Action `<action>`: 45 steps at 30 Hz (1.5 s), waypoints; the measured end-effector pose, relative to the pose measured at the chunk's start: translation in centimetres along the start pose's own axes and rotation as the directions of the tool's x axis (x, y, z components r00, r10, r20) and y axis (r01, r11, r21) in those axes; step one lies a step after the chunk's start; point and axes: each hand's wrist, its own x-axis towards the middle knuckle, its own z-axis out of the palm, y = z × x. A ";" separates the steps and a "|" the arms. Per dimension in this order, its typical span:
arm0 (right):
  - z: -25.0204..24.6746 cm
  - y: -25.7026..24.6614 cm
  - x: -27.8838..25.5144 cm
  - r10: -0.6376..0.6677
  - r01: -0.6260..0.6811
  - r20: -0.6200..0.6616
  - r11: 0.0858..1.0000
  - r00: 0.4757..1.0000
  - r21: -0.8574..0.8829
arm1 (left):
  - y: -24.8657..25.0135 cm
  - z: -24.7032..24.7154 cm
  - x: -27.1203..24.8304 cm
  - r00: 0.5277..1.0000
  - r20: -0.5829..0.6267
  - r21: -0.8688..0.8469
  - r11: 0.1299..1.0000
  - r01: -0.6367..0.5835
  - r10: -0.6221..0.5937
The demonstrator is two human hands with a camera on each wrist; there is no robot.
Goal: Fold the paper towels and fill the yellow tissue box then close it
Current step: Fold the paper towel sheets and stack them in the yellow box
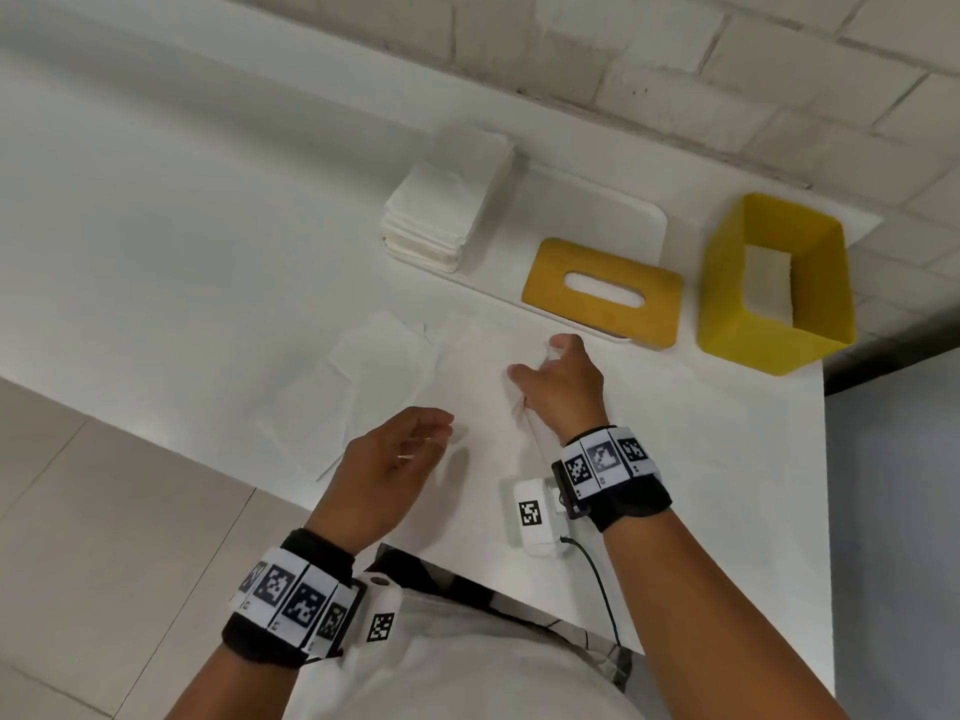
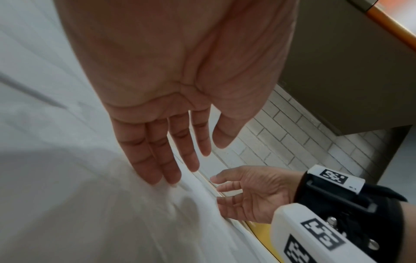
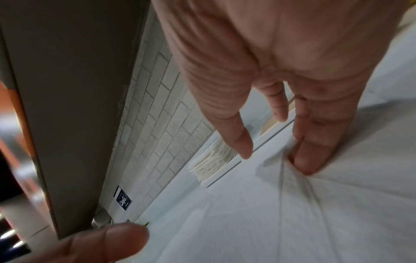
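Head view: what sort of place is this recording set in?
Probably a kitchen or pantry counter, though that is a guess. A white countertop runs along a white brick-pattern tiled wall, the floor has large pale tiles, and the left wrist view shows a cabinet hung above the counter.

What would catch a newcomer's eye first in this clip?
The open yellow tissue box at the table's far right, with its slotted yellow lid lying loose beside it. Left of those sits a stack of folded paper towels. In front, the right hand presses a spread paper towel while the left hand hovers open.
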 end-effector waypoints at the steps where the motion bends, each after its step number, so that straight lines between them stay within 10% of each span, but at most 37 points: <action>1: 0.3 -0.1 0.2 0.002 -0.002 -0.006 1.000 1.000 0.000 | -0.3 -0.2 -0.1 1.000 -0.005 0.001 1.000 0.000 0.000; 17: 2.1 -0.2 0.6 -0.097 0.106 -0.170 0.993 0.981 0.043 | -1.5 -2.5 0.8 0.999 -0.035 -0.018 1.000 -0.012 0.011; 30: -3.4 -3.3 -3.9 -0.277 0.144 0.098 0.734 0.956 0.664 | 3.7 -3.0 5.2 0.996 -0.092 -0.173 0.985 -0.019 0.003; 45: -5.5 -4.7 -3.9 -0.320 0.272 -0.044 0.716 0.946 0.643 | 8.3 -0.9 6.3 0.995 -0.062 -0.331 0.939 -0.095 0.079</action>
